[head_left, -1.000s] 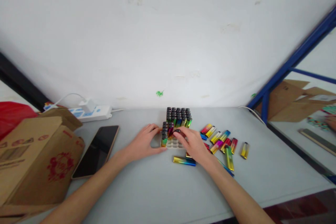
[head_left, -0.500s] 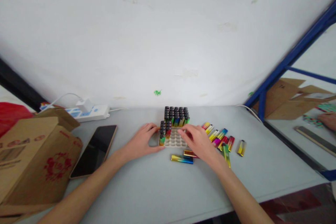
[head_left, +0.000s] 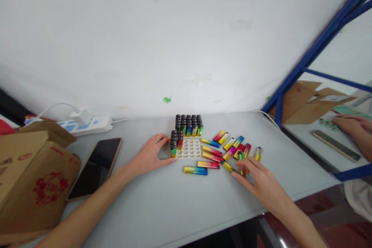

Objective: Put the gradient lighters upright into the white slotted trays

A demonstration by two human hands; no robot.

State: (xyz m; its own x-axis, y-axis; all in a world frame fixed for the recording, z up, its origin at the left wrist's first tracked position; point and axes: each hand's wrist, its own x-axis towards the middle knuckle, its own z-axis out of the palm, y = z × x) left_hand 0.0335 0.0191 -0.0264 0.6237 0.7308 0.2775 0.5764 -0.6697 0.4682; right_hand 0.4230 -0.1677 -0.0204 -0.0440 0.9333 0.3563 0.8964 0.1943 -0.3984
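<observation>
A pale tray (head_left: 191, 148) with round cups lies on the table, and black-topped lighters (head_left: 176, 143) stand upright in its left columns. My left hand (head_left: 151, 153) grips the tray's left side, thumb at the near corner and fingers at the far one. Over at the right, my right hand (head_left: 258, 178) has its thumb and fingers closed round a green lighter (head_left: 241, 159). A yellow lighter (head_left: 228, 167) lies beside those fingertips. Between the hands, several colourful lighters lie flat, among them a yellow-blue lighter (head_left: 195, 170).
Behind the tray stands a full block of upright lighters (head_left: 189, 125). To the left are a phone (head_left: 95, 168), a cardboard box (head_left: 43, 182) and a power strip (head_left: 95, 124). A blue metal frame (head_left: 308, 52) rises at right; beyond it another person's hand (head_left: 348, 124) shows.
My right hand has moved from the tray rightward to the loose lighters and closed on a green one. My left hand stays at the tray. The view has shifted slightly right.
</observation>
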